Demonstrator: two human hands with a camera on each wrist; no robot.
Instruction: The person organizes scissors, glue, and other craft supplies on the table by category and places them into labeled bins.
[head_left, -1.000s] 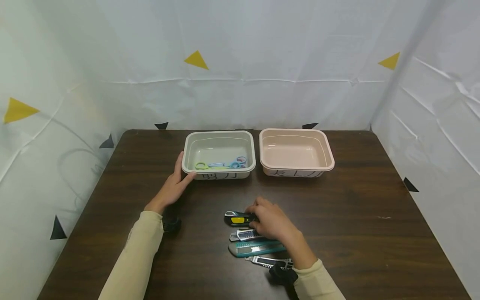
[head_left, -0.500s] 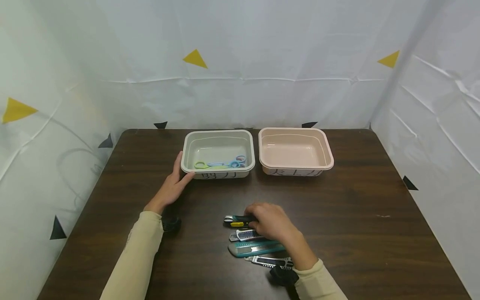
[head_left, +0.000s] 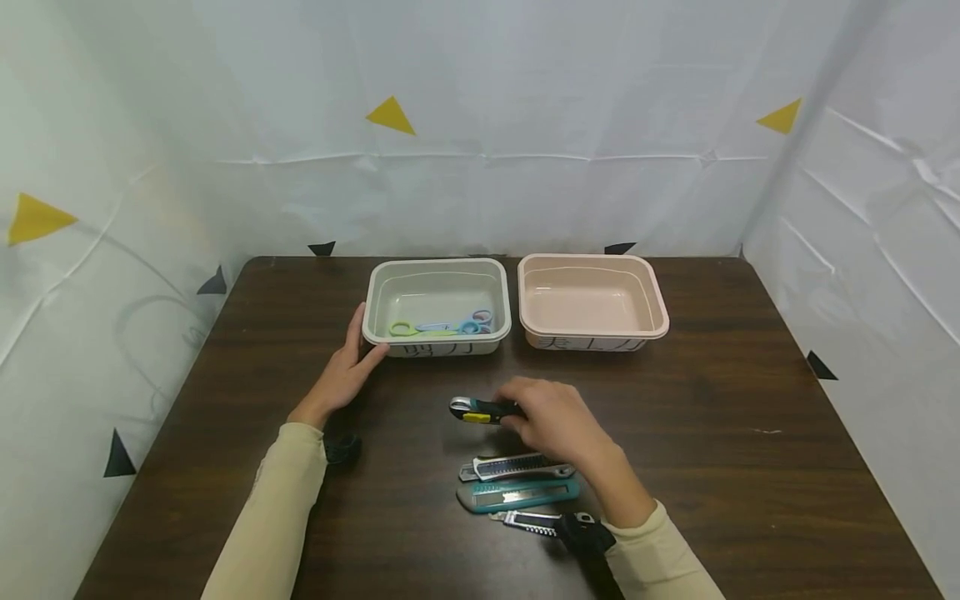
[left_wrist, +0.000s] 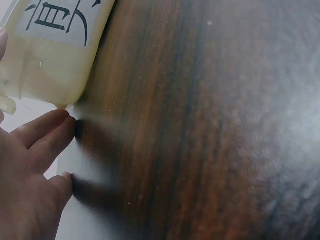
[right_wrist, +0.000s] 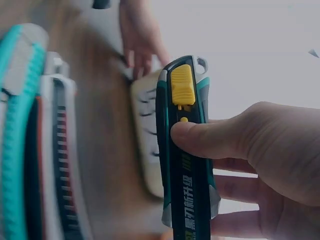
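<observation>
The black and teal utility knife with a yellow slider (head_left: 480, 410) was held off the dark wooden table (head_left: 750, 400) in the right hand (head_left: 558, 421), thumb and curled fingers forming the grip. Beyond the grip, a grey-green plastic tray (head_left: 437, 271) held coloured scissors (head_left: 442, 327); the pink plastic tray (head_left: 592, 267) beside it showed only its bare floor. The left hand (head_left: 341, 375) rested flat, fingers straight, touching the grey-green tray's corner. Nearer than the grip lay three more utility knives (head_left: 517, 492).

Both arms wear long pale cream sleeves (head_left: 281, 492) that end at the wrists. A small black wrist camera (head_left: 342, 448) is strapped under each cuff. The left hand (head_left: 342, 372) and right hand (head_left: 557, 423) are bare.
</observation>
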